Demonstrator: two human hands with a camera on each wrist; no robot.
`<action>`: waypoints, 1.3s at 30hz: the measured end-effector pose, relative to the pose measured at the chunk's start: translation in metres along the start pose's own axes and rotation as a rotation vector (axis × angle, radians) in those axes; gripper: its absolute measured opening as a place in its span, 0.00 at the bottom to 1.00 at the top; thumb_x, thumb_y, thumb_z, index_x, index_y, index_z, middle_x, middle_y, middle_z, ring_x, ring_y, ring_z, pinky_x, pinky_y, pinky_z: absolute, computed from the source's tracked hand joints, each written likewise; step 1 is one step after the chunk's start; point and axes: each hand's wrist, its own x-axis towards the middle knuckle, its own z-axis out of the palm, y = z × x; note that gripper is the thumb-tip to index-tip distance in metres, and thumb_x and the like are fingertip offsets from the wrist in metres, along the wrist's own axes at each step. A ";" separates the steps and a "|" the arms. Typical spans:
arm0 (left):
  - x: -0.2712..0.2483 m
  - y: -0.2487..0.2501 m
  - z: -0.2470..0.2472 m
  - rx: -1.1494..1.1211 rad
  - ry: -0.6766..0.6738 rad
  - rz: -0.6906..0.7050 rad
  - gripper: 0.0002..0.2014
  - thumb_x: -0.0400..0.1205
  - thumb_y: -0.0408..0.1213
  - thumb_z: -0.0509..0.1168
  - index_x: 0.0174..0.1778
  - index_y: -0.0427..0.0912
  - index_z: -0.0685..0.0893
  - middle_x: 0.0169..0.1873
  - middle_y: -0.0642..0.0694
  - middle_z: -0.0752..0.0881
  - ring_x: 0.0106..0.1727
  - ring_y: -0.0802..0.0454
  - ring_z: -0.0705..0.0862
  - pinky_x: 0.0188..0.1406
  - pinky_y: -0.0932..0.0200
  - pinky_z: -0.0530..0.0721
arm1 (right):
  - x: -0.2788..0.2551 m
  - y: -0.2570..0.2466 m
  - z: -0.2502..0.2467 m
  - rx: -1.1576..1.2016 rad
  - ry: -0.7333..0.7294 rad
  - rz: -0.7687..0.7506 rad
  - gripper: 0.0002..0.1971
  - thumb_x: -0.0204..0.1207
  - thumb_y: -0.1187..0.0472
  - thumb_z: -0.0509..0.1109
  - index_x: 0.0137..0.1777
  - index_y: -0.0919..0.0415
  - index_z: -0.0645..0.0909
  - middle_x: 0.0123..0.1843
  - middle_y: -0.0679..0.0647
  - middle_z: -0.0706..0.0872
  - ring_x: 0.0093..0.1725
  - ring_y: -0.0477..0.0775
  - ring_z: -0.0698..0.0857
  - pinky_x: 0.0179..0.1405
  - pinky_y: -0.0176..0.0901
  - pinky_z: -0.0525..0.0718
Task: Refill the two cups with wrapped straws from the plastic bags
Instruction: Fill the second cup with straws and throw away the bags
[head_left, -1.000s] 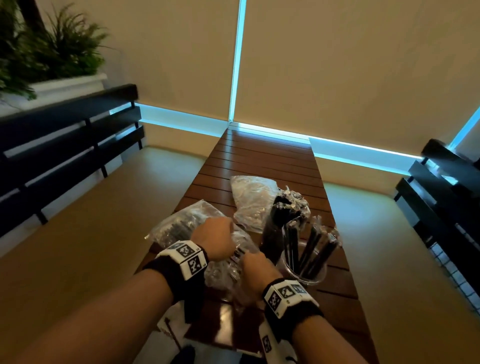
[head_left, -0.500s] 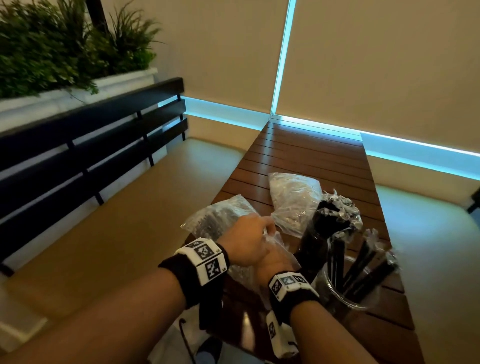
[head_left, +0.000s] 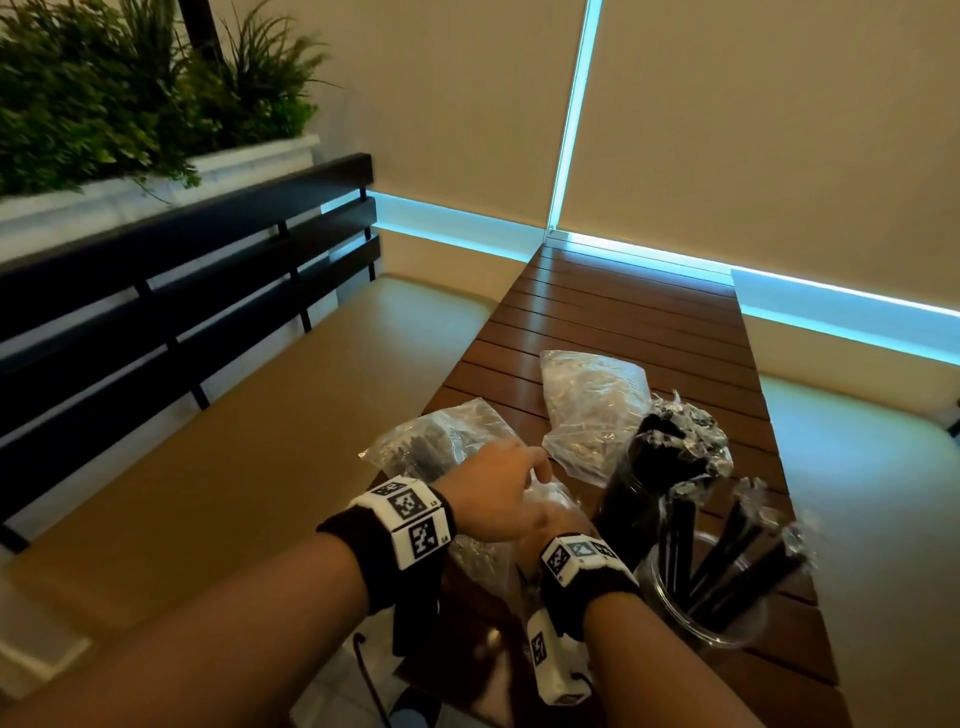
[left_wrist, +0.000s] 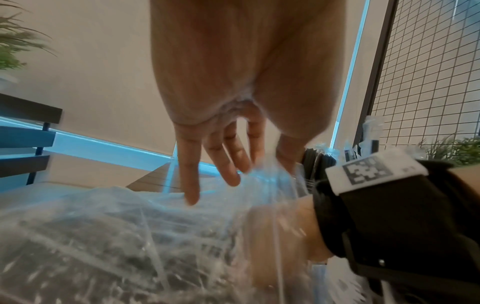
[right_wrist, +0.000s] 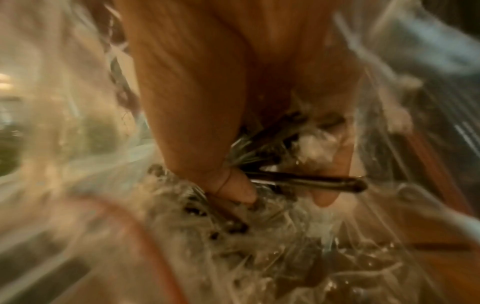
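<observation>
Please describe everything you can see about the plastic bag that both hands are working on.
The plastic bag is clear, thin and crinkled, and lies at the near left corner of the wooden table, holding dark wrapped straws. The left hand rests on its top with nearly straight fingers. The right hand is inside its opening, fingers curled round some straws.

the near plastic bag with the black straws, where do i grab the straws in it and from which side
Probably grip the wrapped straws as a bundle near their ends, coming in through the near plastic bag's open mouth on the person's side. The right hand is already inside, fingers curled round several, while the left hand touches the film with straight fingers. The straws lie lengthwise, so pull along their length.
</observation>
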 end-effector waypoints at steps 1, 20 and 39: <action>-0.002 -0.002 -0.002 0.053 -0.096 -0.023 0.32 0.77 0.52 0.73 0.76 0.49 0.71 0.68 0.45 0.72 0.68 0.46 0.77 0.67 0.50 0.81 | -0.003 -0.002 0.000 -0.025 -0.009 -0.005 0.22 0.83 0.56 0.68 0.73 0.62 0.71 0.44 0.44 0.70 0.45 0.34 0.71 0.42 0.20 0.75; 0.017 -0.020 0.003 0.170 0.043 -0.140 0.30 0.78 0.48 0.62 0.77 0.45 0.72 0.74 0.39 0.74 0.72 0.39 0.76 0.70 0.43 0.76 | -0.071 0.029 -0.060 -0.205 0.039 0.041 0.17 0.82 0.56 0.65 0.66 0.63 0.81 0.64 0.59 0.85 0.62 0.62 0.85 0.52 0.45 0.82; 0.019 0.001 0.037 -0.064 0.158 0.368 0.15 0.76 0.37 0.67 0.58 0.48 0.88 0.51 0.48 0.91 0.47 0.53 0.87 0.48 0.56 0.84 | -0.099 0.035 -0.059 0.445 0.284 -0.044 0.30 0.69 0.33 0.71 0.58 0.58 0.83 0.52 0.58 0.89 0.49 0.58 0.90 0.50 0.55 0.91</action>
